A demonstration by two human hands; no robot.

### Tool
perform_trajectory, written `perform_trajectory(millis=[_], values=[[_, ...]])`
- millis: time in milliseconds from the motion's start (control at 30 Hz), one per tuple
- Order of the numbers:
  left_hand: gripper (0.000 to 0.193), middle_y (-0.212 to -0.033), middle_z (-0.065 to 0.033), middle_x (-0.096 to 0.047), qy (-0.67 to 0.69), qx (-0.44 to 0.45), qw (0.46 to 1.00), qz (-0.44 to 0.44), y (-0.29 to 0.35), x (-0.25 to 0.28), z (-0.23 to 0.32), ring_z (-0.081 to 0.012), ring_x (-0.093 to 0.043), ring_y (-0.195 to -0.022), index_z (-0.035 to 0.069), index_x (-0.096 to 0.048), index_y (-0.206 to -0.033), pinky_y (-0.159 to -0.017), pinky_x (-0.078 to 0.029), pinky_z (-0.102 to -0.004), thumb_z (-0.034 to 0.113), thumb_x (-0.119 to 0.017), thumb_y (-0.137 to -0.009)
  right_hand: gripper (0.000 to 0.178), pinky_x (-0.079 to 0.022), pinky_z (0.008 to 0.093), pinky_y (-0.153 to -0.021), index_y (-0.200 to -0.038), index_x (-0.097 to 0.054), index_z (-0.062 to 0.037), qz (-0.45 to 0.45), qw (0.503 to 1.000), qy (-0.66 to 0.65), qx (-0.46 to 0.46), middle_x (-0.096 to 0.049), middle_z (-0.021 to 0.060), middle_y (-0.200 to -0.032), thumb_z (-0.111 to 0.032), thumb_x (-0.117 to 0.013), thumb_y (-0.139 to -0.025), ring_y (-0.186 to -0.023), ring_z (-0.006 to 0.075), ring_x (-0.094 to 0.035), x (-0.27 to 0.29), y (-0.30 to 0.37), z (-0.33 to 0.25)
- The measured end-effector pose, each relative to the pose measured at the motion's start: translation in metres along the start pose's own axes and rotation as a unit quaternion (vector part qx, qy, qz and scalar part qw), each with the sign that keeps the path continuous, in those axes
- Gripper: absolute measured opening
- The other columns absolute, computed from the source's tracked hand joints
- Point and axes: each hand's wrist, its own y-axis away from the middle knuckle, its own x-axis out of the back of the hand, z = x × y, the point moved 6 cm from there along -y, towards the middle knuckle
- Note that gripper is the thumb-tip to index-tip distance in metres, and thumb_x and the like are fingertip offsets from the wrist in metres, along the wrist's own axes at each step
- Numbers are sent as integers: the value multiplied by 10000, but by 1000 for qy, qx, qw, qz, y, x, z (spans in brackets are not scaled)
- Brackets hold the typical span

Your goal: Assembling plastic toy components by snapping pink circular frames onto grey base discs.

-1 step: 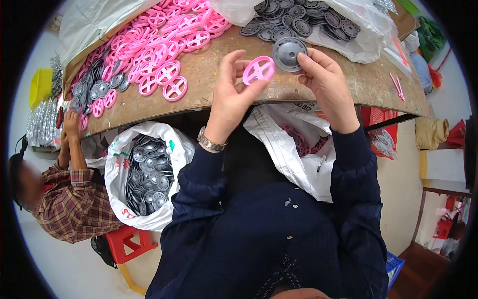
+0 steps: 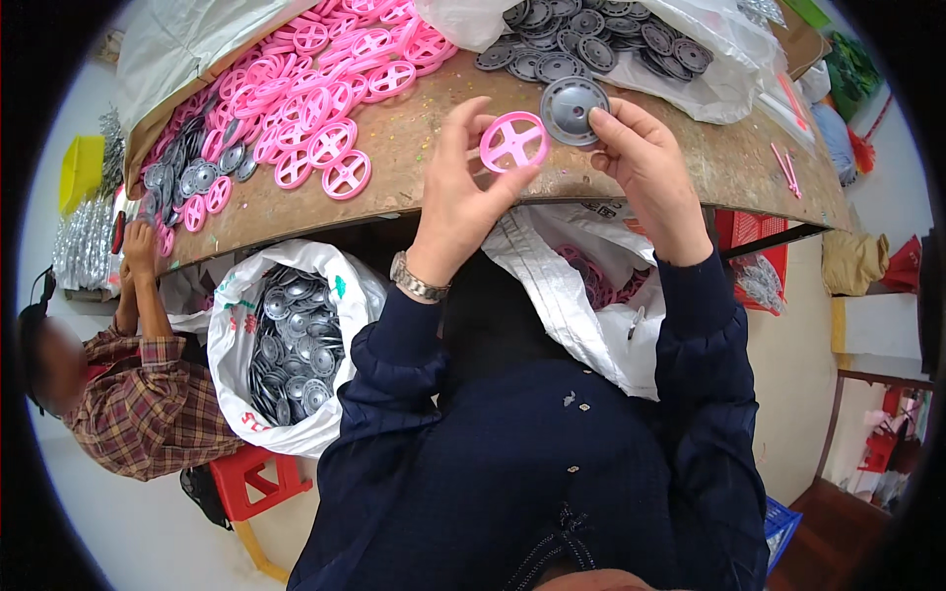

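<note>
Over the table's near edge, my left hand (image 2: 461, 187) grips a pink plastic ring (image 2: 515, 142) with cross-shaped spokes, its face turned toward me. Beside it, my right hand (image 2: 641, 148) pinches a grey plastic disc (image 2: 574, 110) by its right rim, thumb on the front. Ring and disc are close together, with a narrow gap between them. A heap of similar pink rings (image 2: 330, 145) covers the left of the table. More dark grey discs (image 2: 562, 67) lie on white plastic at the far side.
A white sack (image 2: 232, 340) full of grey discs stands left of my lap; another white sack (image 2: 552, 305) with pink parts hangs open below the table. A co-worker in a plaid shirt (image 2: 148, 404) works at far left. Pink sticks (image 2: 786, 172) lie on the table's right (image 2: 734, 167).
The pink ring has turned to face me more squarely, with my left fingers shifting slightly on it. The grey disc has moved down a little.
</note>
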Motion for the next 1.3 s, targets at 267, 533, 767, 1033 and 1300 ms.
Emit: perform_trajectory(millis=[267,533,767,1033,1300], values=[[826,-1287,-169,-570,-267,-261,927,-36,11,-19,35,-344,-567,-1189,46,-437,-1413,-979,-483,-412,99,-851,-701,263,-411,177,-701,-1169,-607,-44,-16,991,131,-2,-648,-42,-951,-185,-634,-949,-806,11,-531,1,19,12],[779,-1255,-175,-556,-120,-141,982,-42,19,-24,16,-306,-594,-1094,44,-437,-1399,-882,-524,-398,70,-822,-722,354,-470,243,-888,-1272,-543,17,-39,995,87,-24,-662,51,-1096,-96,-622,-946,-1009,99,-611,-12,32,18],[377,-1146,-117,-615,213,171,952,-136,27,-35,-9,-171,-676,-867,-10,-461,-1322,-717,-596,-281,71,-584,-975,322,-471,251,-906,-1246,-561,19,-34,996,78,22,-665,58,-1108,-70,-616,-943,-1013,103,-614,-9,39,18],[196,-940,-66,-647,141,53,987,-62,30,-37,1,-99,-639,-691,-11,-575,-1152,-583,-550,-245,113,-558,-1002,280,-486,245,-871,-1198,-579,29,-30,990,136,35,-665,49,-1076,-25,-610,-925,-968,96,-620,-9,48,18],[197,-934,-67,-646,148,65,985,-68,34,-43,-4,-105,-644,-716,-6,-563,-1162,-586,-550,-240,111,-547,-1005,218,-491,240,-830,-1117,-603,15,13,982,179,62,-662,22,-995,14,-616,-899,-906,80,-615,-4,56,23]])
